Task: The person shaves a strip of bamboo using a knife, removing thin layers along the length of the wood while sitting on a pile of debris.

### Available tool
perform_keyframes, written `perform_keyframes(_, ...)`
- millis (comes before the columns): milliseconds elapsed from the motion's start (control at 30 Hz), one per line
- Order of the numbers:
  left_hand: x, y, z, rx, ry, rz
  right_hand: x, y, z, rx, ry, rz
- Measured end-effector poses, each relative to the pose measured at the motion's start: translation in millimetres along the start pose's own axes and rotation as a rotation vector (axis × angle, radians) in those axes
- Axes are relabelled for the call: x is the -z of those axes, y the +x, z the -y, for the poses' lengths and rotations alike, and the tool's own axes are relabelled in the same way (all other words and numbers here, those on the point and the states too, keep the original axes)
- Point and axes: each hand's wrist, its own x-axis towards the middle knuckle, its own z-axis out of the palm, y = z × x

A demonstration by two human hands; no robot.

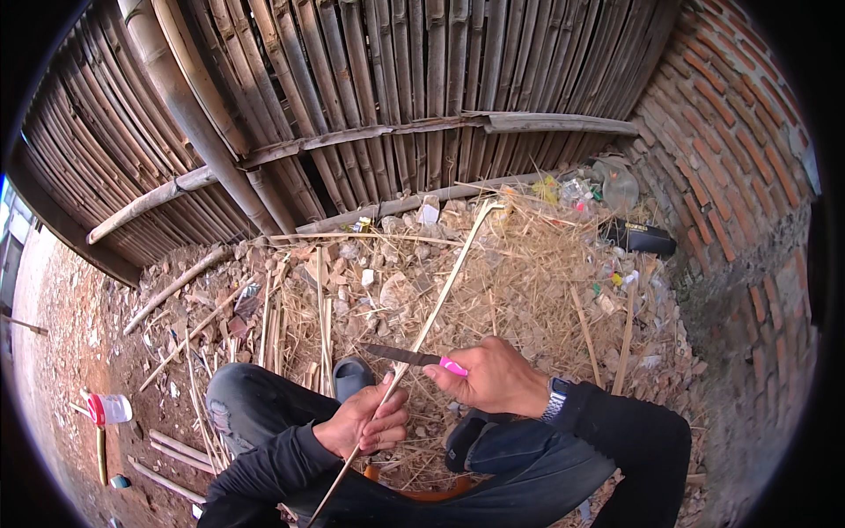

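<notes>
A long thin bamboo strip [446, 287] slants from between my knees up toward the rubble by the fence. My left hand [370, 420] is closed around its lower part, thumb pointing up along it. In my right hand [495, 377] is a knife [402, 355] with a dark blade and a pink handle, gripped in a fist. Its blade points left and crosses the strip just above my left thumb; whether the edge bites into the bamboo I cannot tell. Pale shavings lie below both hands.
A split-bamboo fence [396, 70] rises ahead, and a brick wall [731, 141] stands at right. Rubble, straw and loose bamboo sticks [273, 330] cover the ground. A dark cylindrical object [641, 238] lies near the wall. At left is a clear jar with a red lid [107, 408].
</notes>
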Motion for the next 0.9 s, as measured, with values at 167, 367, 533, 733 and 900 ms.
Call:
perform_keyframes(167,7.0,-0.1,0.4,-0.041,-0.044,-0.026,21.4,19.9,-28.7,-0.173,-0.148,-0.124)
perform_keyframes(367,7.4,-1.1,-2.0,-0.033,-0.029,-0.049,5.0,16.5,-31.2,-0.033,-0.076,-0.102)
perform_keyframes(533,12.4,0.4,3.7,0.015,-0.063,0.01,-0.6,9.8,-16.7,-0.033,0.025,0.0)
perform_keyframes(733,0.5,-5.9,0.1,0.009,-0.079,-0.056,73.9,35.4,-87.4,-0.343,-0.192,-0.315)
perform_keyframes(900,3.9,-0.9,0.5,-0.028,0.03,-0.073,52.3,24.7,-68.5,-0.211,-0.186,-0.345)
